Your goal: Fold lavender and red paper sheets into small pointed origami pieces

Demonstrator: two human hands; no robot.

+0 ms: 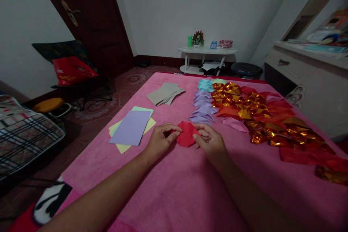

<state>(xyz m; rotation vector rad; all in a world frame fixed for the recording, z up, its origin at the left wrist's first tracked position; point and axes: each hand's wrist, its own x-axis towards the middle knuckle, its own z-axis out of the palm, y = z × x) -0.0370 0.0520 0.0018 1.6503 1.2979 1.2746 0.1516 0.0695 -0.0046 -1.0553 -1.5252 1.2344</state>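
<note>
A folded red paper piece [186, 135] lies on the pink cloth [174, 185] between my hands. My left hand [160, 138] pinches its left edge with thumb and fingertips. My right hand [210, 141] pinches its right edge, fingers curled. Just left of my left hand sits a stack of flat sheets, lavender on top [131, 127] over pale green and yellow ones. Beyond the red piece runs a row of folded lavender pieces [202, 108] with light blue ones [206, 85] at its far end.
Several folded gold foil and red pieces [261, 114] spread over the right side of the cloth. A grey paper stack [165, 93] lies farther back. A white side table [207, 53], a dark door [89, 18] and a cabinet [304, 76] stand around.
</note>
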